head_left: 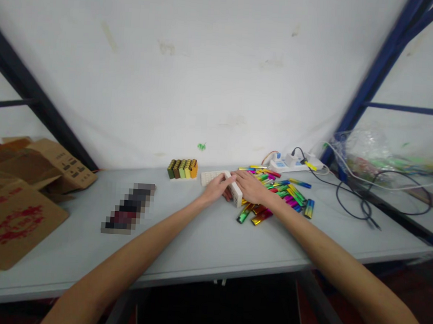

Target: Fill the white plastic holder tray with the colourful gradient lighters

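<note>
A white plastic tray (236, 195) with holes stands tilted on edge between my two hands. My left hand (215, 188) is closed on its left side, thumb near the top edge. My right hand (250, 186) presses against its other side, back of the hand up, with its fingertips partly hidden. Reddish-brown pieces (227, 195) show below my left hand, against the tray. Behind that hand lies another flat white tray (207, 178). Shiny coloured lighters (291, 195) lie in a loose pile around and under my right hand.
A block of upright yellow and green lighters (182, 169) stands near the wall. Cardboard boxes (25, 219) sit at the left, with a blurred dark object (129, 210) on the table (181, 257). A power strip (293, 162) and black cable (346, 201) are at the right.
</note>
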Motion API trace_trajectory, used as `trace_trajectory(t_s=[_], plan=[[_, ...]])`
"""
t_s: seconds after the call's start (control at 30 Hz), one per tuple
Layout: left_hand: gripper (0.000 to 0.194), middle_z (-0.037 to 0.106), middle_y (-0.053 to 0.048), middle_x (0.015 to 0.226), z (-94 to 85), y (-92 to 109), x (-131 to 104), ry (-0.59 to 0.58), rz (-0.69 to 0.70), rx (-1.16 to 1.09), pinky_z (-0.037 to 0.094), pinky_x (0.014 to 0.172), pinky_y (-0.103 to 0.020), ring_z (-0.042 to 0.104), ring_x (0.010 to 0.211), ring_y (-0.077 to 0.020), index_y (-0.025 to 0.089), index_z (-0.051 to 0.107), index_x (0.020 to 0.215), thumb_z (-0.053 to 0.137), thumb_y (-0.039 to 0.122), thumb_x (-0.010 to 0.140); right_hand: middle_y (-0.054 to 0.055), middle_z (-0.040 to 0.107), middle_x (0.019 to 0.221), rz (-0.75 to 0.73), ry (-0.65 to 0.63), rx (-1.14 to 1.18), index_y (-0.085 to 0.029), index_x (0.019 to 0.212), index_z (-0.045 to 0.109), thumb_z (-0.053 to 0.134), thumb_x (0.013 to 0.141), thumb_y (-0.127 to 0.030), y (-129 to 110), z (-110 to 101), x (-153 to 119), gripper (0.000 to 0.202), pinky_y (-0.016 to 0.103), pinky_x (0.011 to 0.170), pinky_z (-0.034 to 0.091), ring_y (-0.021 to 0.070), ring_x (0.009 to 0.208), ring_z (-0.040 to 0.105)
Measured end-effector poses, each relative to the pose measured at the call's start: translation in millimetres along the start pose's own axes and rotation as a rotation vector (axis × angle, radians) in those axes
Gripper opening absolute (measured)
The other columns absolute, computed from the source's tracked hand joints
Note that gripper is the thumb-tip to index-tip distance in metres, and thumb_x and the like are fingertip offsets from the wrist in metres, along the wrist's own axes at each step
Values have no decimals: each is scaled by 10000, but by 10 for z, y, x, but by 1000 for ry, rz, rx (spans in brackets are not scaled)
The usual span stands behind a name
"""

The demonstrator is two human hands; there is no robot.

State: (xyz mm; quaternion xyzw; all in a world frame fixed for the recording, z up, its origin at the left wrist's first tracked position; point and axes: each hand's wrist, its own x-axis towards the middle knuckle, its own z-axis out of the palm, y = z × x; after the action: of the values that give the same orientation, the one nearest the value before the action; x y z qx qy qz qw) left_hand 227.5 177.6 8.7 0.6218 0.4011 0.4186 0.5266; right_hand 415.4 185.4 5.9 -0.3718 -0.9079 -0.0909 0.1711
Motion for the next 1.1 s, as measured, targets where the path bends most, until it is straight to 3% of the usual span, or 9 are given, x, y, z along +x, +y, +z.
trace_trajectory(t_s=[0.3,0.43,0.7,0.9,1.1], plan=[[477,663,16,602,-7,-54,27,26,2,27,535,413,-260,657,463,-177,190,566,958,699,638,866,229,548,1484,-3,-29,0,-72,1401,568,280,1089,-255,30,-93,-20,463,529,1199,353,309,1398,487],[495,673,7,608,-10,-40,18,26,-4,30,545,419,-268,660,469,-180,187,561,937,691,659,862,223,565,1477,34,-35,5,-81,1438,545,282,1084,-258,154,-78,-54,475,550,1185,366,308,1404,496],[495,683,6,637,-21,-22,-3,18,-4,32,533,414,-257,659,470,-172,186,561,927,689,661,866,179,611,1445,89,-52,101,-105,1407,581,245,1094,-306,378,-117,-61,501,472,1184,397,253,1348,566],[472,680,15,625,-26,-14,-16,9,-8,30,542,424,-255,662,479,-170,185,565,964,675,638,887,197,664,1366,139,-99,156,-103,1312,641,265,1088,-295,589,-139,-103,478,497,1136,441,275,1276,620],[496,680,15,618,-33,-8,-25,-1,-9,17,536,423,-247,664,474,-168,182,577,963,683,658,872,173,655,1399,192,-89,221,-122,1376,628,299,1073,-281,708,-197,-151,476,484,1153,433,266,1293,621]])
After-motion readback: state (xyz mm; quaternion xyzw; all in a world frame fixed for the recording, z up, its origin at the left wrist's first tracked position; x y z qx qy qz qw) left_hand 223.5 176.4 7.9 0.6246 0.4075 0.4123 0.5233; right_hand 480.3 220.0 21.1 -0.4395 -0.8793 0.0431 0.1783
